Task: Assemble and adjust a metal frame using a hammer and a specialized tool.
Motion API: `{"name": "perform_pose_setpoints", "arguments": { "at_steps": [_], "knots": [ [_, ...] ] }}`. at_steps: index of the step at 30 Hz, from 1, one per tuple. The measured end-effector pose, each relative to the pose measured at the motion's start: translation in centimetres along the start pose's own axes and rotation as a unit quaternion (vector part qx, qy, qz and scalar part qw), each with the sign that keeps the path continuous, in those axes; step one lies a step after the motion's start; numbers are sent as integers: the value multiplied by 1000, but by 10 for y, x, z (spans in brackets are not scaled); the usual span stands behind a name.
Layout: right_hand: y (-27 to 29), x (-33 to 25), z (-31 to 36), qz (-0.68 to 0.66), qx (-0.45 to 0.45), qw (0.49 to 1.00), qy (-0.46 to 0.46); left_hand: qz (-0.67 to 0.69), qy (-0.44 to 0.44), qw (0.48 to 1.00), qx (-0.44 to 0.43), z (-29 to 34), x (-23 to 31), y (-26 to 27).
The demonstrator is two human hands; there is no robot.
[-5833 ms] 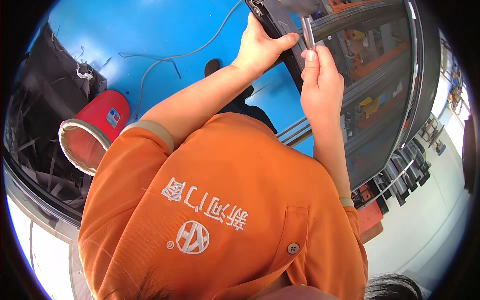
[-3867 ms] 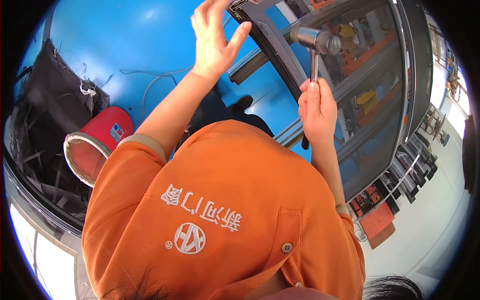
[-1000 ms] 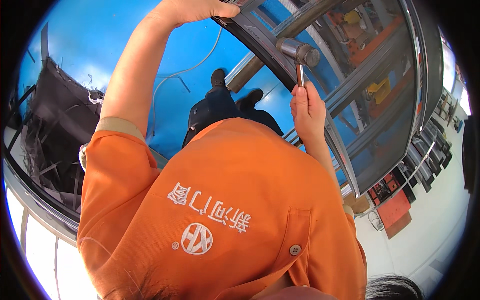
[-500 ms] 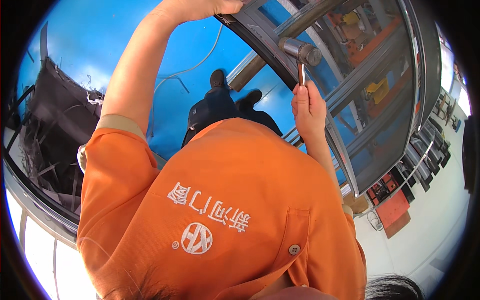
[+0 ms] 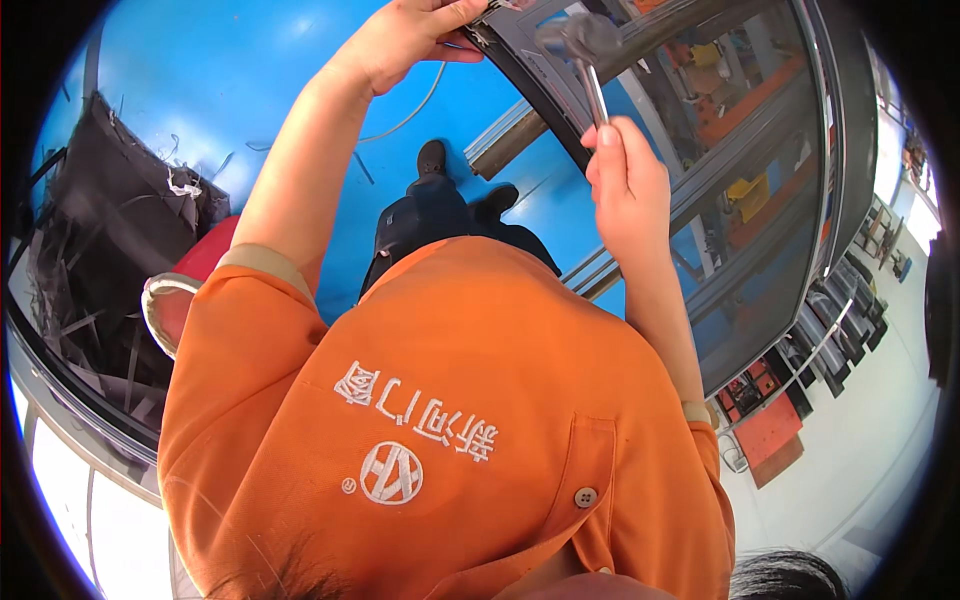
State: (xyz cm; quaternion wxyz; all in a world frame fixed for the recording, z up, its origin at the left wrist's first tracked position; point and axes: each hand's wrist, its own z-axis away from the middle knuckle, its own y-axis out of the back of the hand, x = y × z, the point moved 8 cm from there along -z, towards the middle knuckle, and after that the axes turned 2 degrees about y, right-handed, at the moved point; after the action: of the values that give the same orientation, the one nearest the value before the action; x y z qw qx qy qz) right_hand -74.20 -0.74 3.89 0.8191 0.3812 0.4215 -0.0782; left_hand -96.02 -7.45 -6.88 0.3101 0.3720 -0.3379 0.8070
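Note:
My right hand [image 5: 632,190] is closed round the handle of a hammer [image 5: 594,92]. Its thick metal head, blurred by motion, is raised over the near part of a dark grey window frame [image 5: 525,50]. At the far upper edge of the view, my left hand [image 5: 415,42] grips the frame's left corner, thumb on top and fingers beneath. Small light frayed bits show at that corner, beside the fingertips. Through the frame's wide panes, metal bars and yellow and orange parts are visible below.
Dark sheeting with torn scraps [image 5: 110,230] fills a container at the left. A red rounded thing [image 5: 205,250] sits by my left elbow. A metal profile [image 5: 508,135] and a thin cable [image 5: 410,120] are over the blue floor. Dark profiles [image 5: 835,310] stand at the right.
The hammer has swung up and away toward the left, and my right hand has risen with it. My left hand has come lower into view, still at the frame's corner.

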Motion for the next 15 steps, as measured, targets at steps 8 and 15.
{"name": "perform_pose_setpoints", "arguments": {
  "at_steps": [8,15],
  "knots": [
    [-8,-37,-18,246,28,962,111,34,7,999,25,-2,-2,-3],
    [-4,-33,-26,218,6,973,75,28,20,999,34,-7,-6,-2]
  ]
}}
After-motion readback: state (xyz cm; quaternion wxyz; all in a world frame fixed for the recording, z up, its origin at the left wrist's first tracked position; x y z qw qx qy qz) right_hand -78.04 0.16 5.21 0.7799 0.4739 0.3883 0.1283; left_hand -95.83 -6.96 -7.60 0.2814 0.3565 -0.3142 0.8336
